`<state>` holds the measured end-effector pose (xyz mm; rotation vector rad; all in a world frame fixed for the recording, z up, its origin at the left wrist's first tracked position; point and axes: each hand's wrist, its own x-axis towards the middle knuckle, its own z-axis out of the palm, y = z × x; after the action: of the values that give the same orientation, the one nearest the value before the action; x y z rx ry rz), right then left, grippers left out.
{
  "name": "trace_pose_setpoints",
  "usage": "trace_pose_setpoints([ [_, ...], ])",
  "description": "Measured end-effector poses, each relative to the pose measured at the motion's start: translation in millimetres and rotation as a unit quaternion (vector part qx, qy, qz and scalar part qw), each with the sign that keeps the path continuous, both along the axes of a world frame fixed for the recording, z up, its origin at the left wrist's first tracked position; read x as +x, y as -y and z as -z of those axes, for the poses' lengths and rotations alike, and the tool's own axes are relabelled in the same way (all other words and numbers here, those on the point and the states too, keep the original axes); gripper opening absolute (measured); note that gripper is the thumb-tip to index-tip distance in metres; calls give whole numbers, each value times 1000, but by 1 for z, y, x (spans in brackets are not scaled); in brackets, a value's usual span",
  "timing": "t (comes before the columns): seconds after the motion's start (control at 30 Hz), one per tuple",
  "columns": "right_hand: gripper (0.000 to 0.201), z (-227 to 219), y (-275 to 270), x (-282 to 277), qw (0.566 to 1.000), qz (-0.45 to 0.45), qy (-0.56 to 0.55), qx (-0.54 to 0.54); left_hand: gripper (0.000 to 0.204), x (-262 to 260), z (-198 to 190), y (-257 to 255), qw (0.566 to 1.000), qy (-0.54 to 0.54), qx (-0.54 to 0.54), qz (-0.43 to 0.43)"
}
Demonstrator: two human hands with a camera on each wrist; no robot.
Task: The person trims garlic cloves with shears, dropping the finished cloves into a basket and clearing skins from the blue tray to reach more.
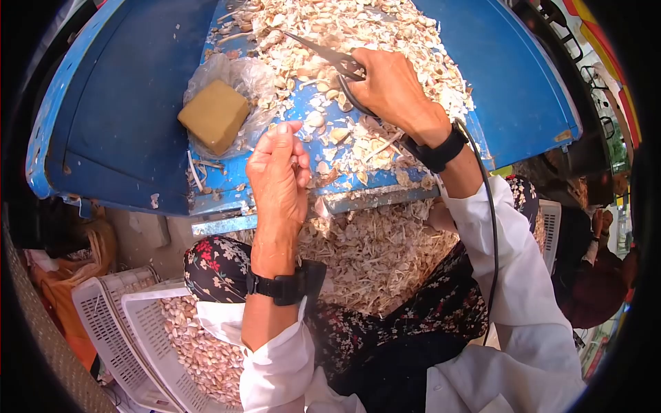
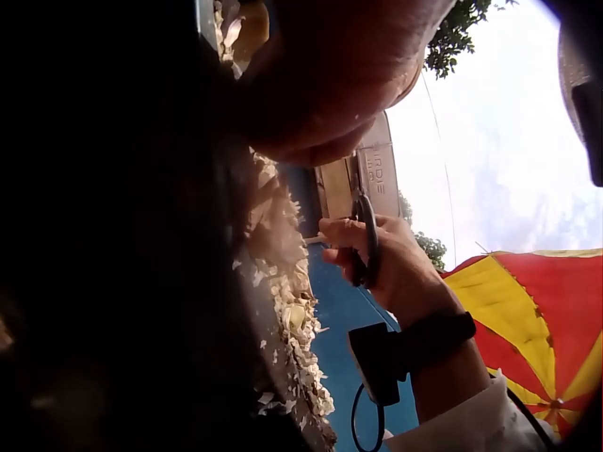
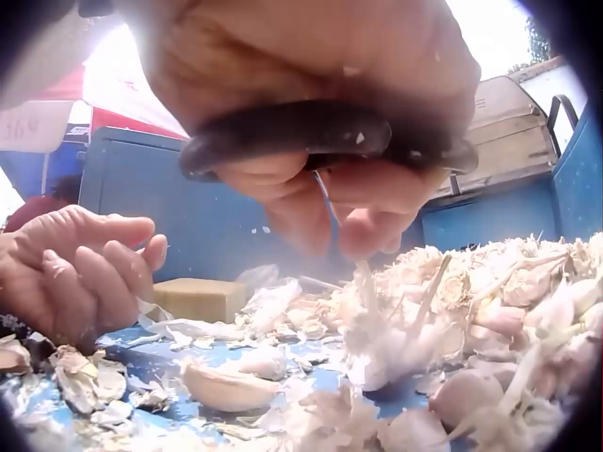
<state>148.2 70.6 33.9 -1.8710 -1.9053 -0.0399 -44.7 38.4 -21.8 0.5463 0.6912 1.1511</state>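
My right hand [image 1: 396, 89] grips dark-handled scissors [image 1: 327, 51], their blades pointing toward the far left over the garlic heap [image 1: 385, 34]. In the right wrist view, the fingers [image 3: 363, 231] of that hand hang just above a blurred garlic bulb [image 3: 372, 353]; whether they touch its stem I cannot tell. My left hand [image 1: 277, 175] is above the near edge of the blue table, thumb up and fingers curled inward. Its palm is hidden, so whether it holds anything is unclear. A loose clove [image 3: 229, 386] lies on the blue surface.
A tan block [image 1: 215, 115] sits on clear plastic at the table's left. Blue side panels [image 1: 124, 103] flank the heap. Peelings [image 1: 372, 255] fill the lap area below the table edge [image 1: 372, 199]. White crates [image 1: 138, 344] stand at the lower left, one holding cloves [image 1: 203, 354].
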Motion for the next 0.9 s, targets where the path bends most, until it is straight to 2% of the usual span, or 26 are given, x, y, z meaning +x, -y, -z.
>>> trace_pose_setpoints([
  [0.07, 17, -3, 10, -4, 999, 9, -7, -32, 22, -3, -2, 0, 1000, 18, -4, 4],
  [0.1, 17, -1, 14, -7, 998, -26, -44, -25, 22, -2, -2, -1, 1000, 20, -3, 4],
  [0.17, 16, 2, 21, -14, 986, -98, -81, -107, 21, -2, -2, -1, 1000, -1, -1, -12],
  [0.2, 16, 5, 23, -19, 977, -100, -94, -161, 21, -2, -2, -1, 1000, -2, 0, -12],
  [0.27, 16, 28, 19, -18, 979, -125, -50, -153, 19, 0, -3, -1, 999, -21, -3, -25],
  [0.3, 15, 25, 16, -20, 979, -125, -52, -152, 18, 0, -2, -1, 999, -19, -2, -27],
  [0.4, 20, 18, 17, -25, 979, -79, -153, -109, 19, 2, -2, 1, 998, -64, 3, -28],
  [0.47, 24, 4, 24, -32, 972, -50, -204, -104, 28, 7, -3, 3, 985, -169, 41, -13],
  [0.5, 26, 4, 26, -35, 967, -49, -235, -84, 30, 8, -3, 4, 982, -182, 51, 7],
  [0.57, 26, 0, 29, -46, 970, -56, -232, -38, 31, 14, 1, 3, 988, -148, 45, 11],
  [0.67, 20, 2, 36, -47, 930, -140, -319, -120, 30, 10, 1, 0, 998, -58, 35, -11],
  [0.73, 17, -5, 43, -53, 929, -152, -314, -121, 30, 5, 0, 0, 997, -39, 65, 4],
  [0.77, 17, -8, 46, -53, 942, -155, -277, -107, 30, 5, -2, 2, 997, -38, 65, 4],
  [0.83, 18, -13, 48, -50, 956, -170, -222, -86, 29, 5, -10, 5, 994, -91, 57, 12],
  [0.87, 18, -15, 50, -48, 956, -170, -223, -85, 29, 0, -7, 5, 992, -88, 68, 51],
  [0.9, 20, -19, 53, -45, 961, -163, -207, -88, 29, 0, -7, 4, 992, -89, 68, 52],
])
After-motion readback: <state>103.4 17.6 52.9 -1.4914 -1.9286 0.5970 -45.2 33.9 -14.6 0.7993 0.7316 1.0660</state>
